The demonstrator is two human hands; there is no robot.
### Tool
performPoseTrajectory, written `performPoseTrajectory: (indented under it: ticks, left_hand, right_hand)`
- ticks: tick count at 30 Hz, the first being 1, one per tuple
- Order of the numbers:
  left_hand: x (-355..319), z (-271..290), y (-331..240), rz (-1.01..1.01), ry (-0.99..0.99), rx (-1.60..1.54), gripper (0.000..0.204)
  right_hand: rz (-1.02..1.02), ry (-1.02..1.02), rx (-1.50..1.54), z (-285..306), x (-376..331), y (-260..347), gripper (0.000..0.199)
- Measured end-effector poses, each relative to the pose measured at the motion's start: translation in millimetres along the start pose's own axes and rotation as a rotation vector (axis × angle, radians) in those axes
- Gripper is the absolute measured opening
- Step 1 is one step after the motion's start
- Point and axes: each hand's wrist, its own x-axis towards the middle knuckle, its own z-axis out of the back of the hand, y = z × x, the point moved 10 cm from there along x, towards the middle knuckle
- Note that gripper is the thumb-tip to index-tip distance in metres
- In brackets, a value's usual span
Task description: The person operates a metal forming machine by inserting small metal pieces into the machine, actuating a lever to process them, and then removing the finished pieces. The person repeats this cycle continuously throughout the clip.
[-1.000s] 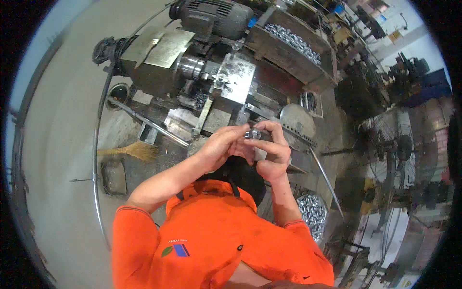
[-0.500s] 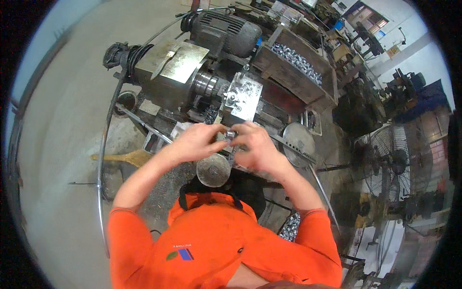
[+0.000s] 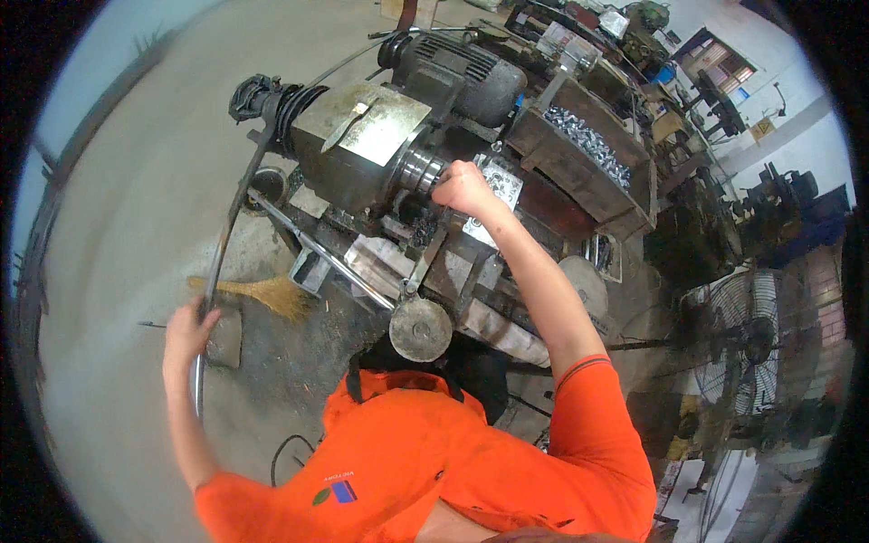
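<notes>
My left hand (image 3: 188,333) is closed around the lower part of a long metal lever (image 3: 226,237) on the left of the lathe. My right hand (image 3: 463,188) is at the lathe's shiny spindle (image 3: 420,171), its fingers closed together at the spindle's front end. Whatever those fingers hold is hidden behind the knuckles. Under my right wrist lies a bright metal tool block (image 3: 478,232), partly covered by the hand and forearm. The grey headstock (image 3: 348,158) has a flat tool lying on top of it.
A round metal disc (image 3: 421,331) sticks out close to my body. A straw broom (image 3: 272,294) lies left of the machine. Behind the lathe are a motor (image 3: 466,77) and a box (image 3: 566,163) of small metal parts. At the right stands a large fan (image 3: 738,330).
My hands have parted from around a small shiny metal part in front of me. The left moved out to the lever, the right forward to the spindle. The disc and machine show more fully.
</notes>
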Motion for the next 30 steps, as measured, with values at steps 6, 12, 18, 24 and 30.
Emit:
performPoseTrajectory:
  ticks: [6,12,18,24,30]
  left_hand:
    - [14,-32,25,0.110,-0.144,0.014,0.037]
    - [48,-14,65,0.243,-0.055,0.346,0.021]
    - [142,39,156,-0.091,-0.421,0.659,0.010]
    - [147,37,158,-0.011,-0.494,0.301,0.023]
    - [155,-161,76,0.124,-0.126,-0.332,0.034]
  right_hand:
    - [0.052,-0.004,0.089,11,3,20,0.023]
    - [-0.081,-0.127,0.204,22,-10,6,0.028]
    - [-0.120,-0.180,0.152,31,-8,8,0.026]
    - [0.082,-0.302,0.124,55,-40,28,0.020]
    - [0.038,-0.447,0.163,110,-168,-28,0.019]
